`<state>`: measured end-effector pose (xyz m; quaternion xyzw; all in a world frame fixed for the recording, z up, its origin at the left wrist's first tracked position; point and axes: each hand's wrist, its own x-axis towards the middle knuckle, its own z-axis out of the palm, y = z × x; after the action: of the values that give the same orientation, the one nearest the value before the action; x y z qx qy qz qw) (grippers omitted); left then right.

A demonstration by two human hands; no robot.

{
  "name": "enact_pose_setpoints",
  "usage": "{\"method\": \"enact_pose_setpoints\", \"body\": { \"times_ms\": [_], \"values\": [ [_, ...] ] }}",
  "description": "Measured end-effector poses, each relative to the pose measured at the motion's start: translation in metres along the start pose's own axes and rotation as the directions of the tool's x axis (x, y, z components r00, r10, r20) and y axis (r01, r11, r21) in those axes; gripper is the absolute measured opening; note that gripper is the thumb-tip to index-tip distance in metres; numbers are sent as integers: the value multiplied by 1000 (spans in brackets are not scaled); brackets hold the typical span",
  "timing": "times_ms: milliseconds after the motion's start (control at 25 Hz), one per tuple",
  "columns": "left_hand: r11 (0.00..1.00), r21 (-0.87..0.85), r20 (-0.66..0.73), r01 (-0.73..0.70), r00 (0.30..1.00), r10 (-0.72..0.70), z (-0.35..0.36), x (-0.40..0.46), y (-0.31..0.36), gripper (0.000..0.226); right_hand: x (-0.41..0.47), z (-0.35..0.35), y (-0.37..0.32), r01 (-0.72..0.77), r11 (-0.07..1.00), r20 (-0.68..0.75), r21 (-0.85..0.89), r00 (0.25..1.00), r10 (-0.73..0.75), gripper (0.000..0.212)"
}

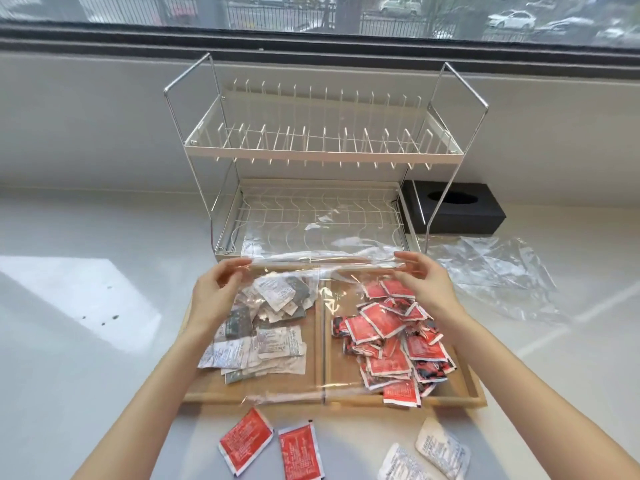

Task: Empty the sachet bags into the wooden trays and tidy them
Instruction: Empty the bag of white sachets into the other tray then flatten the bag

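Observation:
Two wooden trays sit side by side on the counter. The left tray [277, 386] holds a heap of white and grey sachets [263, 327]. A pile of red sachets [391, 337] fills the right tray [467, 386]. A clear plastic bag [322, 299] is stretched flat above both trays. My left hand [214, 292] pinches its top left edge and my right hand [426, 282] pinches its top right edge. Two red sachets [270, 445] and two white sachets [426, 452] lie loose on the counter in front of the trays.
A white two-tier wire dish rack [322, 157] stands right behind the trays. A black tissue box [457, 209] sits at the back right. Another clear plastic bag [498, 271] lies crumpled on the counter to the right. A window runs along the back wall.

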<state>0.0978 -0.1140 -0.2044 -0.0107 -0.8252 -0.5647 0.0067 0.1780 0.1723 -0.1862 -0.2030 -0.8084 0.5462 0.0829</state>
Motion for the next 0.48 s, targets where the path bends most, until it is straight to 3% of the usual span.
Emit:
{"method": "enact_pose_setpoints", "body": {
  "times_ms": [120,360,480],
  "values": [
    [996,-13,-13,-91,996,91,-11,-10,14,23,-15,-16,-11,86,995,-75,-51,993,-90,34],
    [935,117,92,-336,941,327,-15,-43,49,25,-47,-51,-19,250,926,-167,-283,938,-304,24],
    [891,191,40,-412,910,413,-8,-57,73,14,-57,-76,-20,284,899,-192,-333,913,-360,15]
  ]
}}
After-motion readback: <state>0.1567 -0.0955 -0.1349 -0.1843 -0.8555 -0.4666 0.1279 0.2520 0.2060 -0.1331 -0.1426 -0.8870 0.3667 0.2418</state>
